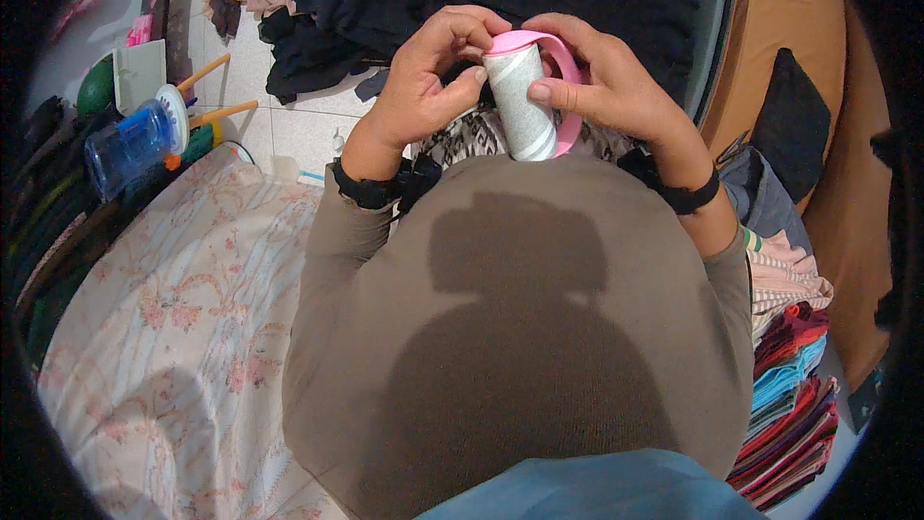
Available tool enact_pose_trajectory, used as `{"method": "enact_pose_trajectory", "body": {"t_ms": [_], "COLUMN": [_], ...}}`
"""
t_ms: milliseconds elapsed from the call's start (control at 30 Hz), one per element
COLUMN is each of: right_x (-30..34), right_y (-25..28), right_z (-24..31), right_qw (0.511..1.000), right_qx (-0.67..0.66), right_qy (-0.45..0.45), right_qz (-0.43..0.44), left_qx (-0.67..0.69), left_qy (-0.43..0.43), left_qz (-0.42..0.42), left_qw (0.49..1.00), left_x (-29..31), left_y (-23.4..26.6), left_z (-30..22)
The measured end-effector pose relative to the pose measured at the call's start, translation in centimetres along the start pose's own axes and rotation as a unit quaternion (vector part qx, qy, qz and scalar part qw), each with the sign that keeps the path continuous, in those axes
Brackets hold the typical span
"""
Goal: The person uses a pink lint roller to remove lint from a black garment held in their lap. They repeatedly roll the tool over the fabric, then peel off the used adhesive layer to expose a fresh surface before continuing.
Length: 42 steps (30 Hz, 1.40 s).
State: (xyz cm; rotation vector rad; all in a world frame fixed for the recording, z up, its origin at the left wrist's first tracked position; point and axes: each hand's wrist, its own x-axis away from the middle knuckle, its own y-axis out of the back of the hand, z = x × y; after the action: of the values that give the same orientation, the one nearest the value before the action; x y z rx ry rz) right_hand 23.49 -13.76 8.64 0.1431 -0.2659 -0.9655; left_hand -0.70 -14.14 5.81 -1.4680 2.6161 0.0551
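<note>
In front of my chest is a lint roller [521, 104] with a grey, speckled sheet crossed by diagonal white bands. It has a pink end and a curved pink handle along its right side. The roller is held nearly upright, slightly tilted. My right hand [595, 72] is closed around it, thumb against the sheet and fingers behind the pink handle. At the roller's upper left, my left hand [438, 67] has curled fingers on the pink rim, with the thumb near the sheet's edge. The left fingertips are partly hidden.
Dark clothes [337, 10] lie in a heap on the tiled floor ahead. At left are a floral cloth [192, 318] and a clear blue plastic jar [130, 146]. Folded fabrics [789, 414] are stacked at right, beside a brown cushioned surface [784, 29].
</note>
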Motion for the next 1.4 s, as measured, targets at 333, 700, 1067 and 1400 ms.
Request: {"method": "enact_pose_trajectory", "body": {"t_ms": [333,700,1067,1400], "right_x": [-1.3,-2.1,-1.8,-1.4], "right_y": [-0.8,-1.8,-2.4,-2.2], "right_z": [0.1,0.7,0.9,0.9], "right_qw": [1.0,0.997,0.994,0.995], "right_qx": [0.011,0.066,0.091,0.07], "right_qy": [0.015,-0.027,-0.06,-0.061], "right_qz": [-0.015,-0.011,-0.012,-0.019], "left_qx": [-0.143,-0.34,-0.405,-0.381], "left_qy": [-0.011,-0.072,-0.096,-0.087], "left_qz": [-0.016,0.131,0.178,0.1], "left_qw": [0.99,0.929,0.892,0.915], "left_x": [-0.1,-2.2,-2.9,-2.0], "left_y": [0.1,2.1,1.9,1.2], "left_z": [-1.7,-5.0,-6.0,-5.2]}}
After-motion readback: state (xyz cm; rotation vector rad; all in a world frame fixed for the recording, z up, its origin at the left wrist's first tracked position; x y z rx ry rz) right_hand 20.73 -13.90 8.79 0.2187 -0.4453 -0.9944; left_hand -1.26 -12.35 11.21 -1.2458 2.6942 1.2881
